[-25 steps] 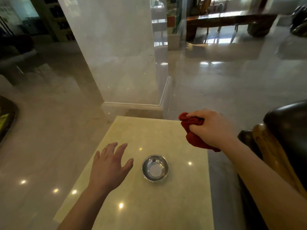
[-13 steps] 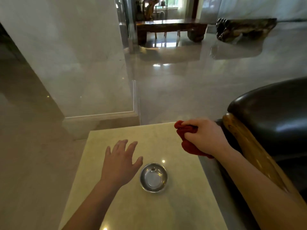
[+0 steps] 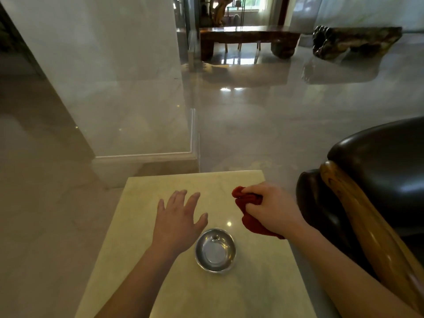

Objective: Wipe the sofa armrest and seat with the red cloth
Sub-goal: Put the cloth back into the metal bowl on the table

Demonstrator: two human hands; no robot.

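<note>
My right hand (image 3: 273,208) is closed around the bunched red cloth (image 3: 249,213), held just above the right side of the cream stone table (image 3: 174,283). The dark leather sofa (image 3: 385,171) with its curved wooden armrest (image 3: 358,216) stands at the right edge, a short way right of that hand. My left hand (image 3: 179,219) hovers over the table with fingers spread, holding nothing.
A small steel bowl (image 3: 215,252) sits on the table between my hands. A marble pillar (image 3: 114,76) rises behind the table. Across the glossy floor stand a dark wooden bench (image 3: 247,39) and a carved log (image 3: 353,41).
The view has swung right, bringing more of the sofa into sight. Both hands keep their poses; the right hand with the cloth sits a little lower over the table.
</note>
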